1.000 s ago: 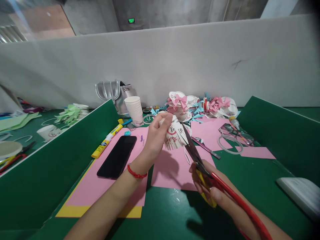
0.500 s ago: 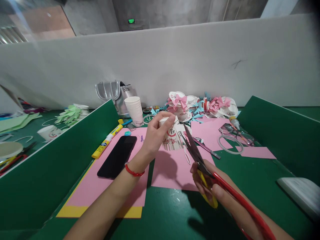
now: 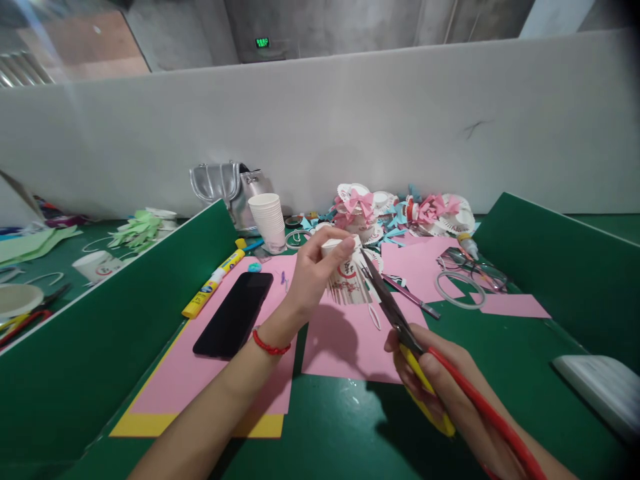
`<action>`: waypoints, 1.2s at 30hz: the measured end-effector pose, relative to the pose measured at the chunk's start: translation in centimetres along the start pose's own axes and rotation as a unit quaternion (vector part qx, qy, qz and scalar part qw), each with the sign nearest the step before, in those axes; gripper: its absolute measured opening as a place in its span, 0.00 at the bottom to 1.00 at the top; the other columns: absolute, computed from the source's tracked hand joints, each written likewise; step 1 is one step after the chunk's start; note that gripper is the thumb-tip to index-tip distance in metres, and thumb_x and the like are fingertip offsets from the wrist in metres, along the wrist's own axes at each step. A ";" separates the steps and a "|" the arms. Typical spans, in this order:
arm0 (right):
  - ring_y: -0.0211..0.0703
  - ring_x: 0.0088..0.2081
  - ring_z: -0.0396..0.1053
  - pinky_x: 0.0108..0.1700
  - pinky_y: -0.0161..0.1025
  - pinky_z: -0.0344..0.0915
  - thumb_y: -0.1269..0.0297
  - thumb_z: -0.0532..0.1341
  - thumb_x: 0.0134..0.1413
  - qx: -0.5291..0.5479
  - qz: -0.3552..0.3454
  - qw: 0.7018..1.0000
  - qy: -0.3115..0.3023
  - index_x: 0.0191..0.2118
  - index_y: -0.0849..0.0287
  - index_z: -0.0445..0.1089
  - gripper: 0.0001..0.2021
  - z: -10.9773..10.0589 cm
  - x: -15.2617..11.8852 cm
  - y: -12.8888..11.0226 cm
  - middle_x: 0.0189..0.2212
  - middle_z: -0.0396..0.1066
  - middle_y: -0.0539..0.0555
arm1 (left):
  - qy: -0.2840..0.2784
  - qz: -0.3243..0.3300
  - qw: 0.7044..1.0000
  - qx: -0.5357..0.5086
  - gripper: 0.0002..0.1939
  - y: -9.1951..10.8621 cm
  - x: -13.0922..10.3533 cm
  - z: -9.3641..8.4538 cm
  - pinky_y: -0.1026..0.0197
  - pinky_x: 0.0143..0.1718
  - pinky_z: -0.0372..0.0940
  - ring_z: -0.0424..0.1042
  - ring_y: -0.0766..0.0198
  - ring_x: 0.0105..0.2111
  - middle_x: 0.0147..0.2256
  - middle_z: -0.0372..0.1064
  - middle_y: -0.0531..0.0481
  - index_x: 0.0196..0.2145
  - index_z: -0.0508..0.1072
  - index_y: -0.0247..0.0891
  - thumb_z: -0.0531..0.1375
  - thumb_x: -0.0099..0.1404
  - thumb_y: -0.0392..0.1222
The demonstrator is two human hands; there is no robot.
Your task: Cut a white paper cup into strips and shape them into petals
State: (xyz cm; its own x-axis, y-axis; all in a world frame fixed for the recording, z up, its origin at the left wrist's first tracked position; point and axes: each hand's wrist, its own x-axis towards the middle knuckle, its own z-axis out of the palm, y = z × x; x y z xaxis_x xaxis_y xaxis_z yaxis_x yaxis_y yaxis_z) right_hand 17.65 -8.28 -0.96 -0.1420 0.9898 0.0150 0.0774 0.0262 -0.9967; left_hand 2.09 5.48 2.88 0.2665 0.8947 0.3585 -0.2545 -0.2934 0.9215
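A white paper cup [image 3: 349, 283] with a red print, its side slit into thin strips, is pinched by its base between the thumb and fingers of my left hand [image 3: 316, 270]. My right hand [image 3: 430, 363] grips a pair of scissors [image 3: 393, 308] with one red and one yellow handle. Their blades lie nearly together, with the tips against the right side of the cup. Beneath the cup lies a sheet of pink paper [image 3: 350, 347]. Fingers of my left hand partly cover the cup's base.
A black phone [image 3: 234, 313] and a yellow glue tube [image 3: 204, 297] lie to the left. Behind stand stacked paper cups [image 3: 269, 220], a silver bag [image 3: 220, 181] and decorated cups [image 3: 360, 207]. Green partitions [image 3: 565, 267] flank the table; a roll of tape [image 3: 460, 289] sits right.
The scissor blades have come closer together and their tips have moved up along the cup's right side. My left hand and the cup have shifted slightly right.
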 end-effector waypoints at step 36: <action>0.41 0.23 0.54 0.25 0.37 0.50 0.32 0.49 0.55 -0.065 -0.024 0.997 -0.028 0.44 0.54 0.63 0.29 0.2 0.1 1.1 0.24 0.59 0.47 | 0.022 -0.053 0.995 -0.081 0.15 0.6 -0.1 0.6 0.67 0.30 0.63 0.67 0.70 0.28 0.29 0.67 0.56 0.33 0.70 0.41 0.69 0.51 0.45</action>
State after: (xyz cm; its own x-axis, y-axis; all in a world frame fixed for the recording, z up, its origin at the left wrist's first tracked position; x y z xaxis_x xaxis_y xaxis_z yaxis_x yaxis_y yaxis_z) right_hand 17.53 -8.22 -2.07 -0.2027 0.9777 0.0544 0.1958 0.0949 -0.9760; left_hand 2.44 5.05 3.44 0.2597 0.9327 0.2501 -0.3754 -0.1411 0.9161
